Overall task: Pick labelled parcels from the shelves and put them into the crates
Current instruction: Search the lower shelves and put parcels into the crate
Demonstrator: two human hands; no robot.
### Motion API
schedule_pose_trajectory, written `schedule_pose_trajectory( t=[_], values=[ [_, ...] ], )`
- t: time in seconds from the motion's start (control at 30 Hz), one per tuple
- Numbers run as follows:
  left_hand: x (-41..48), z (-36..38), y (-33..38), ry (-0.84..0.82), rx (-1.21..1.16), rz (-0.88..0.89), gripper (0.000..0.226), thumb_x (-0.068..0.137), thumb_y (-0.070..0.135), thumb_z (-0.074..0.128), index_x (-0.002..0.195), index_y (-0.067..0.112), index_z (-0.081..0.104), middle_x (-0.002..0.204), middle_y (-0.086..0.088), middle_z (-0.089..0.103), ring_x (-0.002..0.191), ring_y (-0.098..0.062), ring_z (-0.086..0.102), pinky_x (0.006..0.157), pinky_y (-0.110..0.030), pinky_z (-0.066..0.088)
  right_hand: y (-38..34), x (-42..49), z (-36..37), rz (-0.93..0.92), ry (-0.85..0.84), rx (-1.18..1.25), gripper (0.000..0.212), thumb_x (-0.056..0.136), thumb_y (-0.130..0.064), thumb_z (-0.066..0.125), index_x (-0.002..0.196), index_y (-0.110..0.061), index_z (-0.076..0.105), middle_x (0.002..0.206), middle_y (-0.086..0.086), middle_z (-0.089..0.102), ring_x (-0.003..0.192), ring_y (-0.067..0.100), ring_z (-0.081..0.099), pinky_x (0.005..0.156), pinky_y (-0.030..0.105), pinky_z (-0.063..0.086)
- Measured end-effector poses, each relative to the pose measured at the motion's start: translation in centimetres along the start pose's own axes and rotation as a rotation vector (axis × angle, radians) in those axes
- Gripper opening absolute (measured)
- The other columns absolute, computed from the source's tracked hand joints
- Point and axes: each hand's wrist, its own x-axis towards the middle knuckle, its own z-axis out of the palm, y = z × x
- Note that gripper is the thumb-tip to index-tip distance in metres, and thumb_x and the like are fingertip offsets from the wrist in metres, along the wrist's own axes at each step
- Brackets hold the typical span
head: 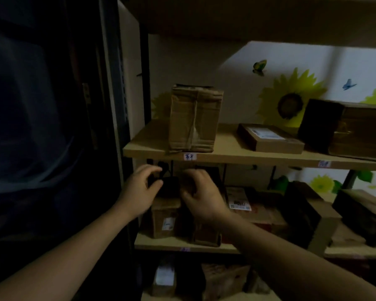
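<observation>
Both my hands reach into the dim middle shelf. My left hand and my right hand close from either side on a small dark parcel that sits on top of a brown labelled box. The scene is dark, so how firm the grip is stays unclear. More labelled parcels lie beside it, one with a white label. On the shelf above stand a tall taped carton and a flat labelled box. No crate is in view.
A dark box stands at the right of the upper shelf. Dark parcels crowd the right of the middle shelf. A lower shelf holds more boxes. A dark panel fills the left side. Sunflower stickers decorate the wall.
</observation>
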Motion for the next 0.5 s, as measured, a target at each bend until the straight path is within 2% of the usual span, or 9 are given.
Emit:
schedule_pose_trajectory(
  t=[0.07, 0.2, 0.33, 0.43, 0.47, 0.5],
  values=[
    [-0.2, 1.5, -2.2, -0.130, 0.078, -0.079, 0.036, 0.089, 0.018, 0.061, 0.124, 0.023, 0.054, 0.121, 0.007, 0.044, 0.114, -0.012, 0.047, 0.092, -0.023, 0.036, 1.1, 0.4, 2.5, 0.050, -0.086, -0.043, 0.054, 0.092, -0.026, 0.061, 0.142, -0.025, 0.041, 0.139, -0.004, 0.042, 0.126, 0.014, 0.045, 0.102, 0.026, 0.040],
    [0.3, 4.0, -5.6, -0.363, 0.245, -0.242, 0.059, 0.089, 0.016, 0.057, 0.144, 0.021, 0.033, 0.143, -0.003, 0.031, 0.128, -0.022, 0.039, 0.104, -0.027, 0.033, 3.6, 1.9, 6.6, 0.183, -0.251, -0.145, 0.059, 0.095, -0.031, 0.054, 0.148, -0.018, 0.031, 0.145, 0.009, 0.036, 0.131, 0.030, 0.041, 0.107, 0.036, 0.036],
    [1.4, 5.8, -8.5, -0.492, 0.239, -0.383, 0.071, 0.091, 0.015, 0.053, 0.150, 0.028, 0.017, 0.153, -0.006, 0.019, 0.137, -0.026, 0.031, 0.112, -0.031, 0.031, 6.3, 4.1, 9.3, 0.288, -0.321, -0.157, 0.060, 0.096, -0.035, 0.051, 0.149, -0.020, 0.029, 0.149, 0.012, 0.030, 0.134, 0.035, 0.037, 0.112, 0.040, 0.033],
    [2.1, 7.0, -10.4, -0.509, 0.219, -0.498, 0.074, 0.093, 0.012, 0.048, 0.150, 0.034, 0.007, 0.159, -0.006, 0.006, 0.145, -0.025, 0.013, 0.117, -0.033, 0.018, 8.6, 5.8, 10.9, 0.335, -0.402, -0.205, 0.071, 0.096, -0.031, 0.053, 0.154, -0.020, 0.015, 0.159, 0.015, 0.010, 0.140, 0.037, 0.030, 0.114, 0.040, 0.031],
    [2.1, 7.4, -11.1, -0.527, 0.211, -0.523, 0.074, 0.093, 0.011, 0.046, 0.150, 0.035, 0.004, 0.159, -0.006, 0.005, 0.145, -0.024, 0.012, 0.117, -0.032, 0.017, 9.1, 6.1, 11.4, 0.356, -0.443, -0.223, 0.076, 0.097, -0.030, 0.052, 0.156, -0.020, 0.005, 0.161, 0.016, 0.000, 0.144, 0.037, 0.024, 0.115, 0.040, 0.030],
    [2.0, 7.6, -11.7, -0.545, 0.186, -0.544, 0.074, 0.094, 0.011, 0.046, 0.150, 0.035, 0.003, 0.158, -0.004, 0.009, 0.144, -0.023, 0.018, 0.115, -0.028, 0.020, 9.5, 6.3, 11.9, 0.369, -0.474, -0.231, 0.080, 0.098, -0.029, 0.051, 0.156, -0.020, -0.004, 0.161, 0.017, -0.007, 0.146, 0.036, 0.019, 0.116, 0.040, 0.028]
  ],
)
